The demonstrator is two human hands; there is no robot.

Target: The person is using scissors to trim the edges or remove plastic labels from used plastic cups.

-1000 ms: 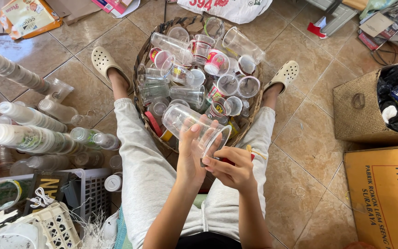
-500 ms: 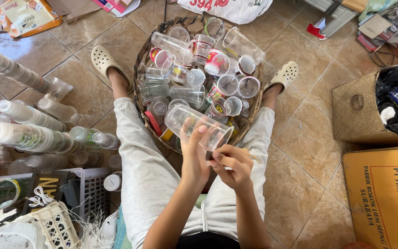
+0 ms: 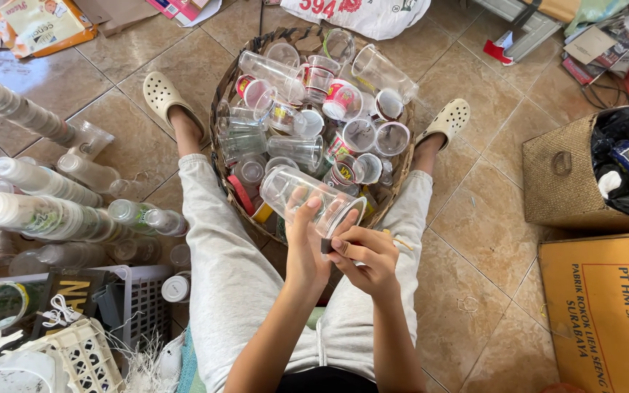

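Looks like an informal recycling/sorting spot on a home floor, not a shop or lab. Evidence: bare brown-tiled floor (image 3: 475, 218) w/ person sitting on it, round woven basket (image 3: 221, 94) full of used clear plastic cups (image 3: 296, 149), long nested stacks of same cups (image 3: 45, 215) lying at left, white plastic crates (image 3: 67, 349), brown cardboard box (image 3: 606, 313), woven bin of dark scrap (image 3: 569, 175).

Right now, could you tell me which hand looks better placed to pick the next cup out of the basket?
Probably the right hand: it only pinches the rim of the clear plastic cup, while the left hand wraps and carries it above the woven basket.
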